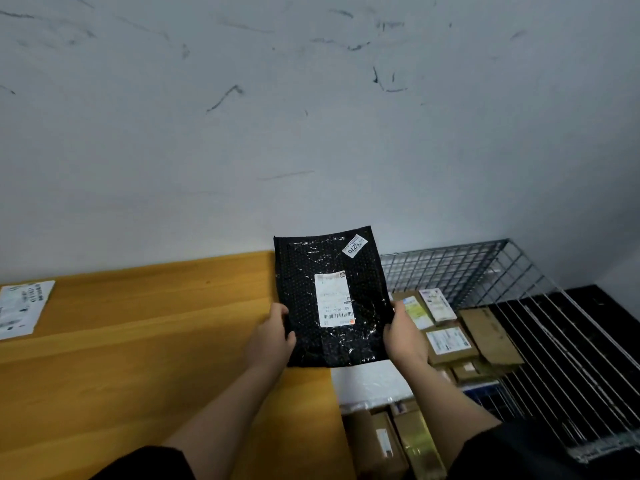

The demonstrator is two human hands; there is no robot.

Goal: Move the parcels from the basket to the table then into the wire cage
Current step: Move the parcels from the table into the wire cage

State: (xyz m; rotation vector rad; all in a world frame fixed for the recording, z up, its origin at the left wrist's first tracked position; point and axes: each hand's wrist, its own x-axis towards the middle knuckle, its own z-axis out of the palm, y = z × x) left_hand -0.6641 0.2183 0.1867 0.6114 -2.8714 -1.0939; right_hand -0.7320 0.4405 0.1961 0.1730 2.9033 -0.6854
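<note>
Parcel you hold (332, 296): up in the air between your two hands, over the place where the table edge meets the cage.
Your left hand (272, 336): grips the parcel's left edge.
Your right hand (403, 332): grips the parcel's right edge.
Table (138, 358): under and to the left of your grip, against the wall.
Flat parcel on the table (22, 308): far left of your grip, near the wall.
Wire cage (485, 268): right of your grip, beside the table.
Boxes in the cage (450, 341): just below and right of your right hand.

Single head-worn view, forward-down, close above table (138, 341) edge.
</note>
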